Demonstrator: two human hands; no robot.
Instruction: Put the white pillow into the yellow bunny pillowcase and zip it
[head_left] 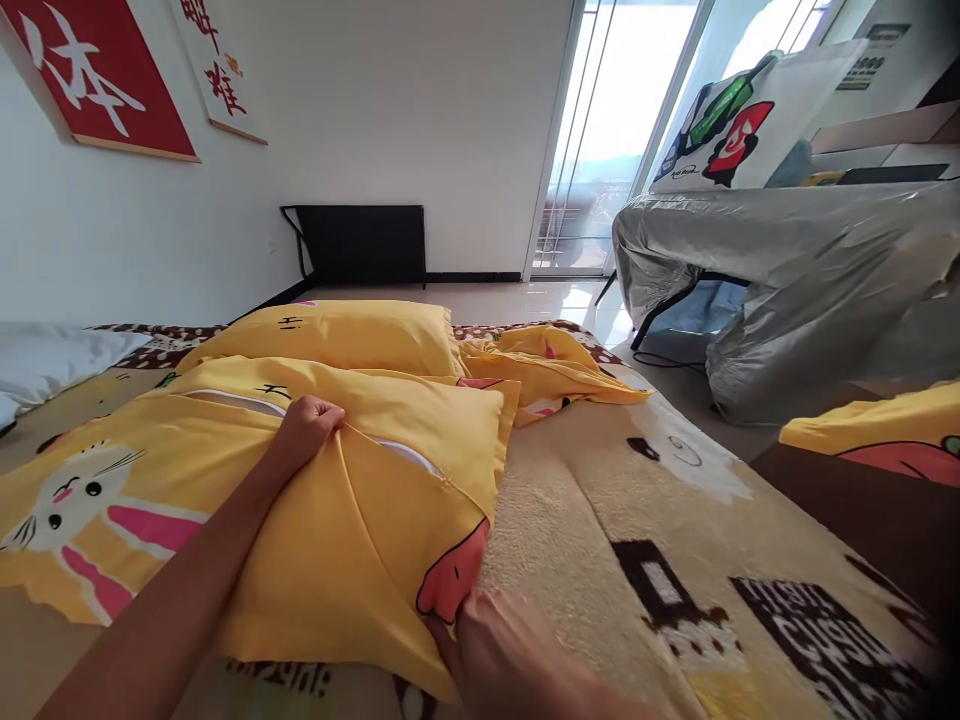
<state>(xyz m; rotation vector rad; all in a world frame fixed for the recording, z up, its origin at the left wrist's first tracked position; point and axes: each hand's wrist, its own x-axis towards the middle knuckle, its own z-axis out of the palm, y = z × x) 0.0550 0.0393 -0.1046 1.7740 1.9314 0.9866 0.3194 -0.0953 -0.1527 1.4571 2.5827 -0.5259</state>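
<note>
A yellow pillowcase [360,520] with a cartoon rabbit print covers a pillow lying on the bed in front of me. Its far edge gapes and white pillow fabric shows along the opening. My left hand [306,428] is closed in a fist on the case's fabric at that opening. My right hand [499,645] pinches the near corner of the same case, beside a pink carrot-like print. A second yellow pillow [337,335] lies just behind the first.
A beige patterned blanket [675,520] covers the bed. A crumpled yellow cloth [547,375] lies behind the pillows. A silver-covered table [787,270] stands at right, near a glass door [600,140]. A white pillow [52,360] lies at far left.
</note>
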